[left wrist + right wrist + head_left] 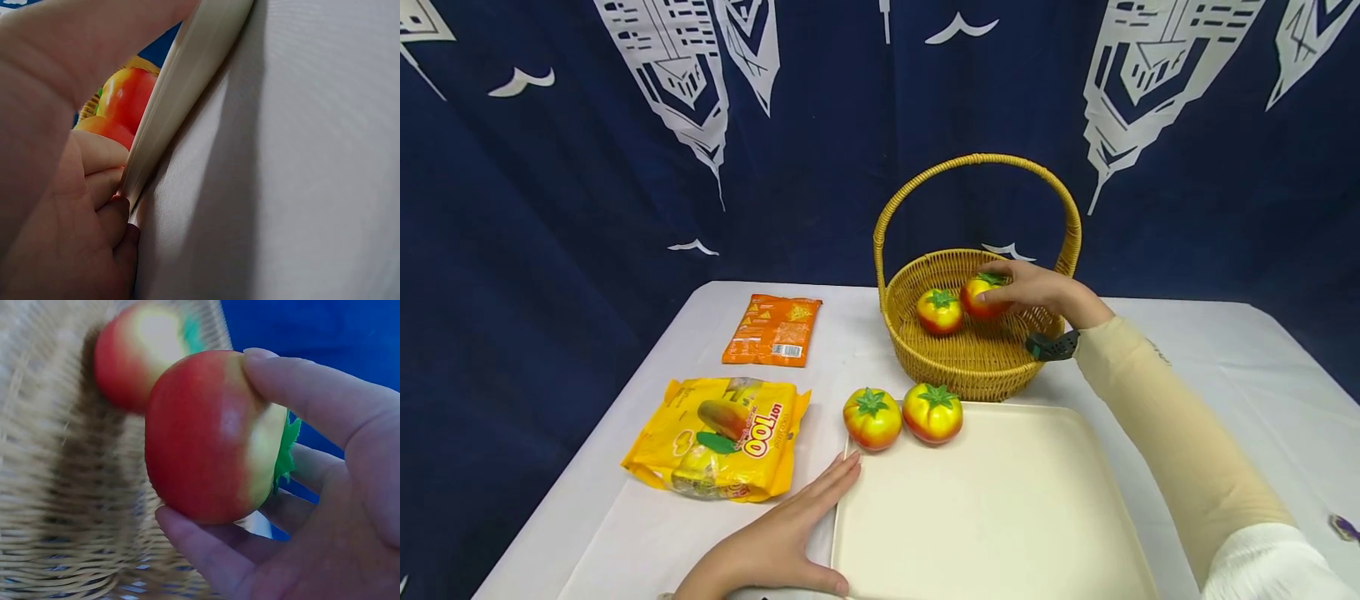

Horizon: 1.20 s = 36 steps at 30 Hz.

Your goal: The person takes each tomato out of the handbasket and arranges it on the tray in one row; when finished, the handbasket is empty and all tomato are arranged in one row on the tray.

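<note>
My right hand (1033, 287) holds a red-and-yellow toy tomato (206, 437) with a green leafy top, thumb on one side and fingers on the other. It is over the inside of a wicker basket (973, 354), beside another toy tomato (939, 312) lying in there. My left hand (782, 537) lies at the left edge of a cream tray (985, 508), its fingers extended and touching the rim. At the tray's far left corner sit two more toy tomatoes, a left one (872, 419) and a right one (932, 413), side by side.
Left of the tray lies a yellow snack bag (722, 437), with an orange packet (772, 330) behind it. The basket's tall arched handle (977, 158) rises above the right hand. A dark blue curtain (820, 192) hangs behind the white-covered table (1187, 358).
</note>
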### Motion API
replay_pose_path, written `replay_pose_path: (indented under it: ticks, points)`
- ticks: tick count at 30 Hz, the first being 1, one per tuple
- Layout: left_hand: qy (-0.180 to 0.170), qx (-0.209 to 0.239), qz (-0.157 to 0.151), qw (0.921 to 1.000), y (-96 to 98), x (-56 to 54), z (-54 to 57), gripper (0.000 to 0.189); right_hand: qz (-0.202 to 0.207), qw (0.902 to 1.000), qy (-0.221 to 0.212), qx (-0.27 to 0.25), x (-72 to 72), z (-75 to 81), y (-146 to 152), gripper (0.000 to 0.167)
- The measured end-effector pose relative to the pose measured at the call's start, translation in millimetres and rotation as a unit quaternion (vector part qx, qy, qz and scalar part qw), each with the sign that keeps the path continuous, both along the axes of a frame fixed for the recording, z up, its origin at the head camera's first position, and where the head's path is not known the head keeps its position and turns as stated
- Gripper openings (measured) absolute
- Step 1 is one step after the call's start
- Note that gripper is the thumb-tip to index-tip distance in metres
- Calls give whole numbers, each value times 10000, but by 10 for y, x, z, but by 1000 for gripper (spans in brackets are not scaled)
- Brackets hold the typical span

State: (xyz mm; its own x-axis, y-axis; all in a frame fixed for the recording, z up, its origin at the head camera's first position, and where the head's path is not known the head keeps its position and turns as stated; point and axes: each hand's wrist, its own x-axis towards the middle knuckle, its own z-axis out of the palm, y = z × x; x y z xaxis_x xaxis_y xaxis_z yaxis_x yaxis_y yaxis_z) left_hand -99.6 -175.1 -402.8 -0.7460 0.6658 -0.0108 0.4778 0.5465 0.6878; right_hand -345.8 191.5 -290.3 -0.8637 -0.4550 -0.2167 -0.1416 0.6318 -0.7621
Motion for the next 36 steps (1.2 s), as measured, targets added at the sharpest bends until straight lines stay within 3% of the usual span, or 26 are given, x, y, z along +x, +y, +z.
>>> replay_pose_path:
  ticks: [4,9,18,26,30,36]
  points:
    - [-22,-13,-4,10000,-3,-5,-7,111,118,9984,556,-2,203,130,-38,68]
    - [-22,-31,25,10000,-9,-13,-13,112,385,9931,1070,-293,535,186,-41,66]
    - [-26,-21,28,10000,-18,-19,-15,113,596,9856,1307,-896,1162,73,77,66]
    - [-84,-18,35,10000,0,-21,-12,112,442,9818,1071,-1504,1670,-160,233,63]
    - [-64,-36,39,10000,-4,-27,-11,113,382,9826,943,-1555,1795,-327,274,64]
    - [-109,-53,50,9999,-3,-41,-19,114,383,9813,914,-1650,1767,-600,254,64]
